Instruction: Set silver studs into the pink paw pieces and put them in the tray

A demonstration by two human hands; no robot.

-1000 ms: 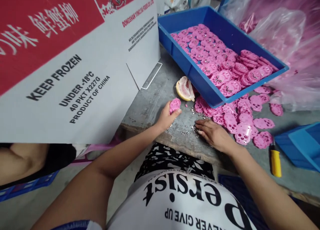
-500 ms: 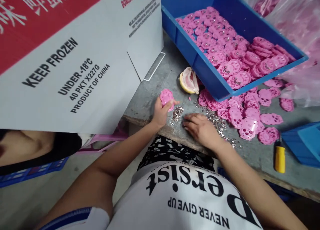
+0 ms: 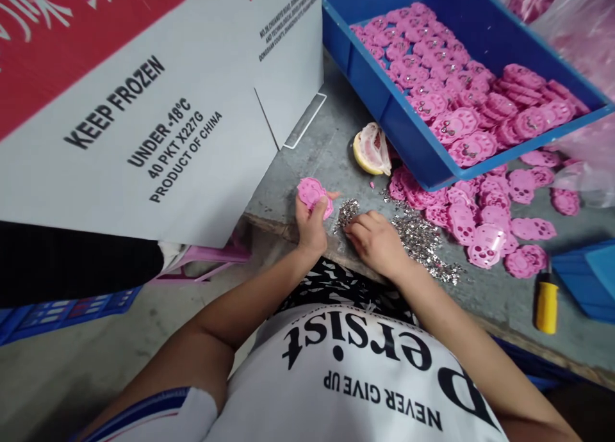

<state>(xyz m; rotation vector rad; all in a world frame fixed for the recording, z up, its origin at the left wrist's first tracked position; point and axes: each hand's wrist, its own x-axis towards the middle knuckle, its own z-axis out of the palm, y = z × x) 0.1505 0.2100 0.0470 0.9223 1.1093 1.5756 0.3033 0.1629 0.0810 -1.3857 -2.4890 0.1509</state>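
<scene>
My left hand (image 3: 312, 226) grips a pink plastic piece (image 3: 313, 195) with rounded, scalloped edges, its thumb pressed on the near face. Just to the right, my right hand (image 3: 377, 242) is closed with its fingertips together at the edge of a small heap of tiny shiny metal parts (image 3: 346, 211). Whether a metal part sits between those fingertips is too small to make out. A wider spread of the same metal parts (image 3: 420, 237) lies beyond the right hand. Loose pink pieces (image 3: 485, 245) are piled on the grey table (image 3: 283, 189) farther right.
A blue bin (image 3: 394, 115) holds many pink pieces with metal bits on them. A cut pomelo piece (image 3: 371, 148) lies beside it. On the left stands a large white carton (image 3: 202, 173); at right are a yellow-handled tool (image 3: 546, 307), a blue tray (image 3: 589, 278) and plastic bags (image 3: 589, 134).
My right hand has drawn its fingers together and moved slightly left, onto the small metal heap. The left hand still holds the pink piece, now turned a little. The view has shifted slightly.
</scene>
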